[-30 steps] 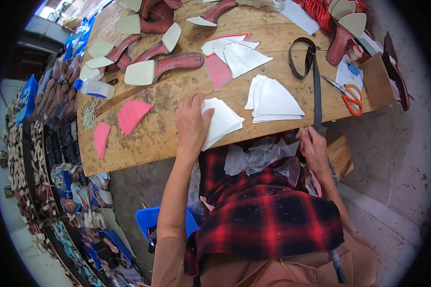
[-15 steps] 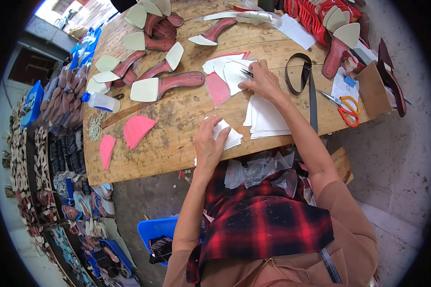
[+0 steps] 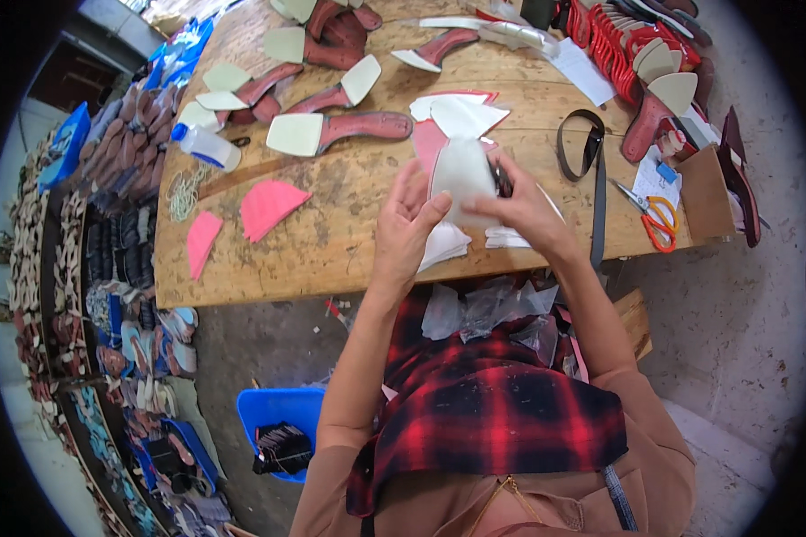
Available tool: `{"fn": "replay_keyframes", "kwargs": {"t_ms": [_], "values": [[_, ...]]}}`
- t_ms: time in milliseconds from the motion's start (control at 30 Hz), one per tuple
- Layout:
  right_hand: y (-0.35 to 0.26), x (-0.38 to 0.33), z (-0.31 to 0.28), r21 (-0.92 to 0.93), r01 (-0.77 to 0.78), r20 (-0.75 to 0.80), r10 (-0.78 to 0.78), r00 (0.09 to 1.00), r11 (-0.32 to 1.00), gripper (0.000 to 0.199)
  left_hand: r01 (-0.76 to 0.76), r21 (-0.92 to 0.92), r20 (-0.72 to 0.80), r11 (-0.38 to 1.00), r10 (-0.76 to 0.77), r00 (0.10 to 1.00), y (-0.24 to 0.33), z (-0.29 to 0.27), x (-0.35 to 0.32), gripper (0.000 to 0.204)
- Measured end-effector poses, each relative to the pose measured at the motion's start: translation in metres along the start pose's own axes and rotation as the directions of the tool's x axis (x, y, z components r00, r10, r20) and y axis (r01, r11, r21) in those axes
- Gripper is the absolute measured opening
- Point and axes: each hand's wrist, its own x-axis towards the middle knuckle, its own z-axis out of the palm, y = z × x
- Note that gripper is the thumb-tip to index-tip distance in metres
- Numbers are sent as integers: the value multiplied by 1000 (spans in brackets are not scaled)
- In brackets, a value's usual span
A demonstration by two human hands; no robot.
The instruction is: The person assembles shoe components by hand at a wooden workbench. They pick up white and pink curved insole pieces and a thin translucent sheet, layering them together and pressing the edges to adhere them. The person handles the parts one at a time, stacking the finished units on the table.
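Note:
Between my two hands a white cut shoe piece (image 3: 464, 174) is held up over the table, partly blurred. My left hand (image 3: 405, 224) grips its left edge, thumb in front and fingers behind. My right hand (image 3: 528, 215) is closed round a small dark pointed tool (image 3: 503, 182), its kind not clear, and its blurred fingers are at the piece's right side. Beyond the hands lie more white pieces (image 3: 466, 116) and a pink piece (image 3: 428, 134). Under the hands, a stack of white pieces (image 3: 445, 246) shows in part at the table's near edge.
On the wooden table (image 3: 331, 242) lie pink pieces (image 3: 273, 208), red insoles with pale toe parts (image 3: 364, 128), a bottle (image 3: 208, 149), a black strap (image 3: 598, 206), orange-handled scissors (image 3: 658, 222) and a cardboard box (image 3: 703, 192). A blue bin (image 3: 278, 407) stands below; shelves of shoe parts line the left.
My right hand has come nearer with the dark tool, and a white piece is now lifted between both hands. My left hand has risen from the near stack. The view has shifted slightly.

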Motion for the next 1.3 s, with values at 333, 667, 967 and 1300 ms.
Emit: {"fn": "replay_keyframes", "kwargs": {"t_ms": [333, 667, 967, 1300], "values": [[4, -95, 47, -256, -34, -224, -25, 974, 966, 33, 277, -35, 1, 960, -277, 961, -31, -6, -81, 29], [22, -103, 81, -394, 82, -238, -188, 953, 915, 18, 92, 255, -153, 963, -54, 987, -34, 3, -104, 29], [26, -102, 66, 228, -180, -82, 203, 976, 957, 17, 188, 9, -158, 982, -184, 970, -31, 3, -110, 34], [14, -101, 72, -439, 59, -142, -133, 981, 897, 22, -93, 653, 5, 751, 118, 993, -21, -5, -115, 34]]}}
